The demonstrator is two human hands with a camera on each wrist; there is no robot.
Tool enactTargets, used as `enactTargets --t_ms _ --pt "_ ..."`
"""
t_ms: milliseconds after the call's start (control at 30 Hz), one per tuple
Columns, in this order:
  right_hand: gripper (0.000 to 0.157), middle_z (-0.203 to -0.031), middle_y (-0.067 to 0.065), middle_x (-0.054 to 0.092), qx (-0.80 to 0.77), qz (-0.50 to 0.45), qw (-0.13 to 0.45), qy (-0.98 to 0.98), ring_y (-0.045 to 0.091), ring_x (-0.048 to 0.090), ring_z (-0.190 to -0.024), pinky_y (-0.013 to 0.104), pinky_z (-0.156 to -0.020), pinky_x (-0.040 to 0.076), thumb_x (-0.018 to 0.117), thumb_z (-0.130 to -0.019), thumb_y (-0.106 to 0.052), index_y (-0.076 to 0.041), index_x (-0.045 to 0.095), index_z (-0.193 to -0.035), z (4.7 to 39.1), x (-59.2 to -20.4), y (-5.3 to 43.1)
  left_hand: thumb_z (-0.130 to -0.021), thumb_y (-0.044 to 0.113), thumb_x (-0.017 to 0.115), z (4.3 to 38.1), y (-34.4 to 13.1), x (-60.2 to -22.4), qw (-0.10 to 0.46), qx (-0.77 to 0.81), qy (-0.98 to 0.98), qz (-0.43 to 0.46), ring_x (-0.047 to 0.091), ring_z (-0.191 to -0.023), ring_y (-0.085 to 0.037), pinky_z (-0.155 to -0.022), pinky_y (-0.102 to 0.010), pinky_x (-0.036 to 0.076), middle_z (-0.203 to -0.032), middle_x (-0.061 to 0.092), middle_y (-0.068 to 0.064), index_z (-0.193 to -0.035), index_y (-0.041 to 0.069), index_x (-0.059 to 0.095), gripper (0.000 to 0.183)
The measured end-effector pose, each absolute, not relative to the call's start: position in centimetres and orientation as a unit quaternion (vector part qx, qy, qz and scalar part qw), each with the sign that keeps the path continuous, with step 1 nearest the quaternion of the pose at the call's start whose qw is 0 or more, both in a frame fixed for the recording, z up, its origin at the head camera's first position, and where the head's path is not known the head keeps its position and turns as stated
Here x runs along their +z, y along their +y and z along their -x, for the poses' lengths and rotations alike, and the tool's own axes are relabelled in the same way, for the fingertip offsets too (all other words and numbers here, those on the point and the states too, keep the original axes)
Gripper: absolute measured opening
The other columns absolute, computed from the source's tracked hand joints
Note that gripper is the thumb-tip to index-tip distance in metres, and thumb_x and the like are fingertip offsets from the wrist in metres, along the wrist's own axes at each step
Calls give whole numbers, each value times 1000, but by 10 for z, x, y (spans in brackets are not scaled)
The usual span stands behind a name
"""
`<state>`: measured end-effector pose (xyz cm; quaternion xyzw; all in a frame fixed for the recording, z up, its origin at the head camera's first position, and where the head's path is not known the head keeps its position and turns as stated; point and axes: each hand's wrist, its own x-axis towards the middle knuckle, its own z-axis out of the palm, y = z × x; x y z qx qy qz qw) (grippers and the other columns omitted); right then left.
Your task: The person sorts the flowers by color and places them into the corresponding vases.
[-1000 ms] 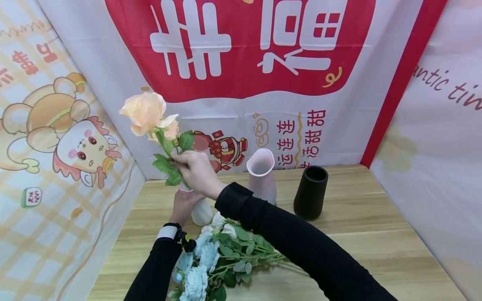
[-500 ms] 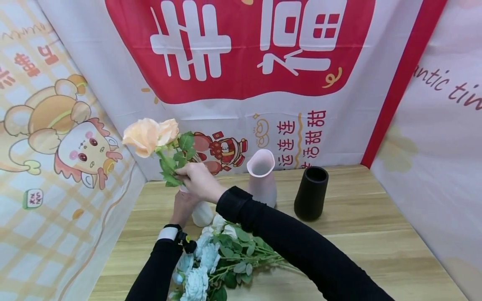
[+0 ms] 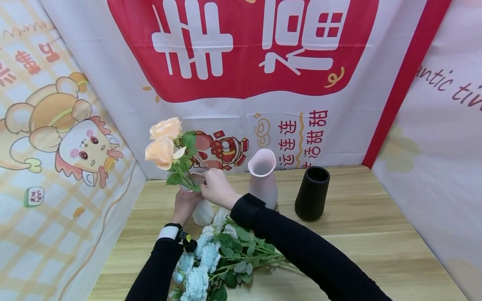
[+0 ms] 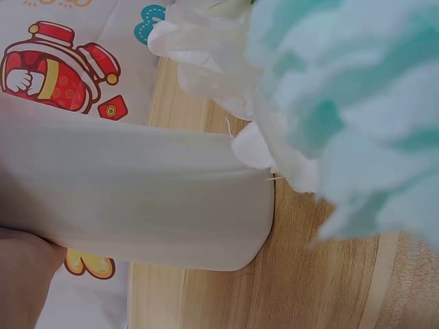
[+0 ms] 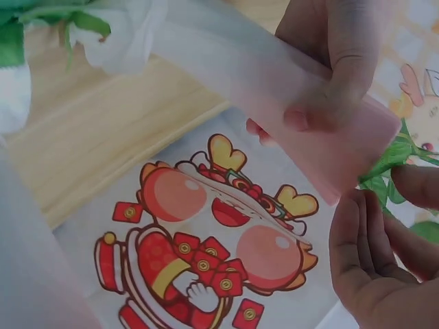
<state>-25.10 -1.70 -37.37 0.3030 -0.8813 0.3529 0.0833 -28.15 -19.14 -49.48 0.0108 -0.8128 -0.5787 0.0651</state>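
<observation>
With my left fingers [image 5: 353, 65] wrapped round the pale vase [image 3: 203, 214] and my right fingers [image 5: 358, 229] bent at its top, hold unclear, leaves [image 5: 394, 156] snagging there could tip it and the peach roses [image 3: 161, 152] above.

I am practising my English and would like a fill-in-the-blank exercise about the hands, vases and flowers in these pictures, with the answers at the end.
1. The person's ____ hand grips the pale vase.
2. To the right of the unheld pink-and-white vase stands another vase, coloured ____.
3. Altogether, the head view shows ____ vases.
4. Unlike the peach roses, the frilly flowers lying on the table look light ____ in the head view.

Missing words: left; black; three; blue.
</observation>
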Motion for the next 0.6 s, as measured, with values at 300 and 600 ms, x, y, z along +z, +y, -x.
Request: enactTargets --t_ms 300,600 --pt "15 -81 -4 65 434 -280 2 -856 9 57 -70 24 -67 46 63 -97 -12 -4 73 -105 226 -365 22 -77 29 86 278 -190 -493 62 -609 -790 -7 52 -112 -22 -94 -38 42 -129 55 -8 -136 10 50 72" --pt "14 -88 -7 67 429 -286 -13 -856 5 61 -79 26 -74 50 63 -97 -20 -12 73 -104 205 -362 56 -78 20 84 278 -190 -495 67 -600 -797 0 56 -105 -22 -93 -38 43 -119 60 -8 -127 10 55 57"
